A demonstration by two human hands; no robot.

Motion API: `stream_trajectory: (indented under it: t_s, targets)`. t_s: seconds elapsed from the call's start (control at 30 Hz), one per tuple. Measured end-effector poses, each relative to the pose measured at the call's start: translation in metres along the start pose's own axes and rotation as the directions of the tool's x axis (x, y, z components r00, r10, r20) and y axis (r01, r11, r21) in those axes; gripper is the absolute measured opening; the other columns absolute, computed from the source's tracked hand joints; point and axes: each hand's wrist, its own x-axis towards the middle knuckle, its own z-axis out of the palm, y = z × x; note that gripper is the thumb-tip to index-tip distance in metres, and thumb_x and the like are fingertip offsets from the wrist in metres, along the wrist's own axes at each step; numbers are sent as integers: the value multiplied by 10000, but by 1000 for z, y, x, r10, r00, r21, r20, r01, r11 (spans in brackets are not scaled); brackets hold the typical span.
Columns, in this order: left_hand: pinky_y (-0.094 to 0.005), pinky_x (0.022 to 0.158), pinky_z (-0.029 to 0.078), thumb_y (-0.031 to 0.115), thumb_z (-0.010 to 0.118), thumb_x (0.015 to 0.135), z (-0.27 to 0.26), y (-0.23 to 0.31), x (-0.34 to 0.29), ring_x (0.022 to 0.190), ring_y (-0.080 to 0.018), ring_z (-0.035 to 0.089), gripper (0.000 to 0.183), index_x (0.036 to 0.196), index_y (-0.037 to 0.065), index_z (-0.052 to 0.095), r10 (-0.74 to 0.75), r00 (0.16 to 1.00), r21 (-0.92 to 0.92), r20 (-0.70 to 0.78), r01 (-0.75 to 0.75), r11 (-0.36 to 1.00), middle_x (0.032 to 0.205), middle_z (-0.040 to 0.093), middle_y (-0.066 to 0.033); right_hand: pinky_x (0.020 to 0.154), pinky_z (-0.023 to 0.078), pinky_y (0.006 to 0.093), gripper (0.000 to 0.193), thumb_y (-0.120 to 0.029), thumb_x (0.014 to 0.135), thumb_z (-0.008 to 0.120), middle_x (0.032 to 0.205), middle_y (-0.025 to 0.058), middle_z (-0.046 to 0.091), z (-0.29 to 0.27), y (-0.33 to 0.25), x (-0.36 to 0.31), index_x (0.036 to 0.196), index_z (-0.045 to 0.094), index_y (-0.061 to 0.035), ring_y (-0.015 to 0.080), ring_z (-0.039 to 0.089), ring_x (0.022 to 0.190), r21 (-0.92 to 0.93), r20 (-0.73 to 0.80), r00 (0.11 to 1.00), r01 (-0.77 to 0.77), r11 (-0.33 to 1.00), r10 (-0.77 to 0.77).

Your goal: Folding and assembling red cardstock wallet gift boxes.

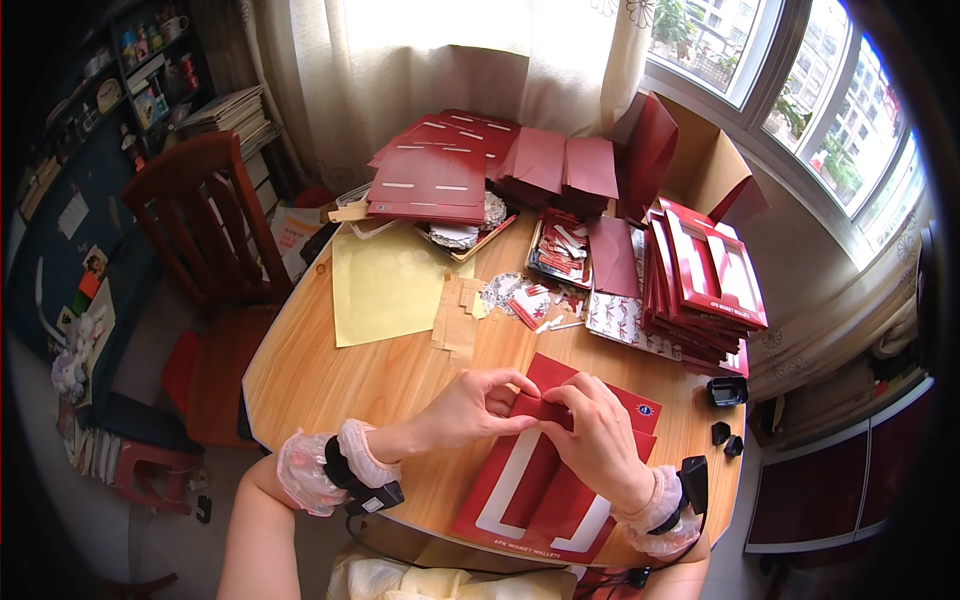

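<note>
A red printed card packet (500,470) with white strips lies on the table in front of me, tilted slightly to the right. Above its middle, a small folded piece of red card (540,408) is pinched between both hands. My left hand (470,405) grips its left side with thumb and fingers closed. On the right, my right hand (597,430) bends over the same piece, fingertips pressed together on it. My fingers cover part of the piece, so I cannot tell whether it is joined to the packet. Both wrists wear frilly cuffs with black straps.
Finished-looking red packets (705,270) are stacked at the right. Red card sheets (435,175) and pink-red envelopes (535,160) lie at the back. A yellow sheet (385,285), a tray of scraps (560,250) and black plastic pieces (727,390) sit around the table (320,385).
</note>
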Motion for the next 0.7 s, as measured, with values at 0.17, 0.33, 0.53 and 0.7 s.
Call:
stream_trajectory:
  t_s: [0.17, 0.33, 0.53, 0.7]
  targets:
    - [-244, 866, 565, 27, 720, 898, -3, 0, -1, 972, -97, 665, 298, 1174, 1, 614, -16, 1000, 45, -21, 17, 999, 1064, 710, -77, 805, 485, 395, 267, -166, 740, 798, 905, 105, 597, 1, -2, -2, 931, 671, -29, 303, 595, 906, -108, -30, 998, -61, 992, 58]
    - [-245, 875, 564, 26, 715, 900, -2, 2, -1, 981, -93, 665, 291, 1176, -6, 627, 23, 999, 44, -30, -22, 999, 1068, 709, -61, 790, 477, 393, 263, -198, 737, 811, 883, 99, 601, 1, 1, -1, 890, 672, -34, 291, 598, 888, -151, -37, 999, -2, 989, -4]
    - [-241, 888, 560, 6, 695, 908, -1, 0, -1, 987, -93, 665, 270, 1175, -7, 651, 28, 1000, 35, 14, -28, 999, 1084, 699, -52, 784, 480, 391, 271, -204, 737, 814, 886, 94, 607, 0, 1, -2, 895, 675, -33, 287, 602, 880, -109, -8, 1000, 10, 994, -11]
    - [-239, 888, 559, 2, 695, 907, -2, -3, -2, 987, -93, 665, 265, 1168, -7, 653, 15, 1000, 7, 0, -15, 1000, 1085, 697, -50, 775, 500, 395, 272, -206, 732, 819, 893, 92, 619, -7, -1, -5, 899, 688, -34, 291, 612, 886, -95, 5, 995, -100, 990, 101]
